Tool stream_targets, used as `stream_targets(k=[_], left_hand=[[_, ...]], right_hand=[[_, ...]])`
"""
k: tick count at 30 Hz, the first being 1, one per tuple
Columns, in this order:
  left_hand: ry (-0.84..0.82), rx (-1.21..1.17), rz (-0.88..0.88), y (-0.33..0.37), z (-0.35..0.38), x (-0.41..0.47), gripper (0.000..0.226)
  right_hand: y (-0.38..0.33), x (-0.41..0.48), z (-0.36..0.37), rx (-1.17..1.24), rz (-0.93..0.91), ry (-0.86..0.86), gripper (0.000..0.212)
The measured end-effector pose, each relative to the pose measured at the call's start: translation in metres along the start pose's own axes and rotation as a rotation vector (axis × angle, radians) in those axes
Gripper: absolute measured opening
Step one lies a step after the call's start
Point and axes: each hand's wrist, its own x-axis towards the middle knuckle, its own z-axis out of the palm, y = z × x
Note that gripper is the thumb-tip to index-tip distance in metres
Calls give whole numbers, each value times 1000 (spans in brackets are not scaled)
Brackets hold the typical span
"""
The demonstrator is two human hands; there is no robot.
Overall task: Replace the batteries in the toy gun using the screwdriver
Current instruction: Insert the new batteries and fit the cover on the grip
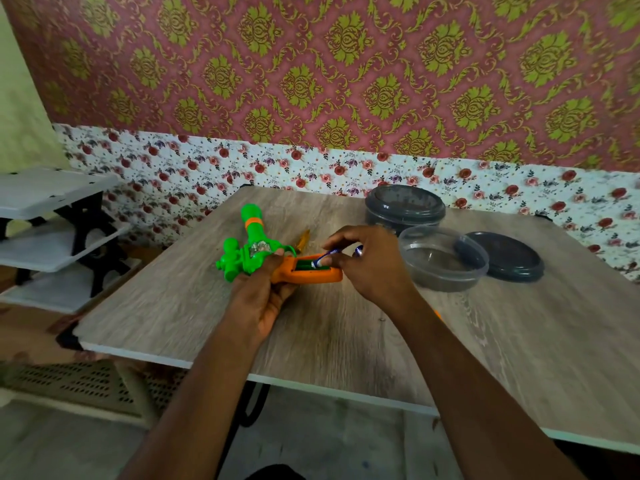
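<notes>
View from a head-worn camera, looking down at a person's two bare arms reaching over a wood-grain desk (346, 341).

Near the middle of the desk, the left hand (259, 299) grips a plastic toy gun (256, 237) from below, fingers curled around the spot where its bright green body meets its orange grip (311, 277). The green barrel points away toward the far left corner of the desk. The orange grip lies sideways, pointing right, with its battery compartment (306, 265) open on top; something green shows inside.

The right hand (370, 268) pinches a blue and white battery (323, 258) between thumb and fingertips. The battery is tilted, with its lower end dipping into the open compartment. A second blue shape shows just beside the right-hand fingers; what it is cannot be told.

Just behind the toy gun, a screwdriver (302, 240) with an amber handle lies on the desk, mostly hidden by the hands.

To the right of the hands stands an open clear plastic tub (446, 271), with a dark round lid (509, 258) lying flat beside it. A closed dark round container (405, 206) sits behind them near the far edge.

A white and black shelf rack (52, 216) stands left of the desk. Floral wallpaper (346, 81) covers the wall behind.
</notes>
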Motion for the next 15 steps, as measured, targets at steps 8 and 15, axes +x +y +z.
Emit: stream_targets(k=[8,15], left_hand=[[12,21,6,-1,1,0,6],[21,31,-17,0,1,0,12]], right_hand=[[-4,6,6,-273,22,-180,18],[-6,6,8,-221,58,-115,9]])
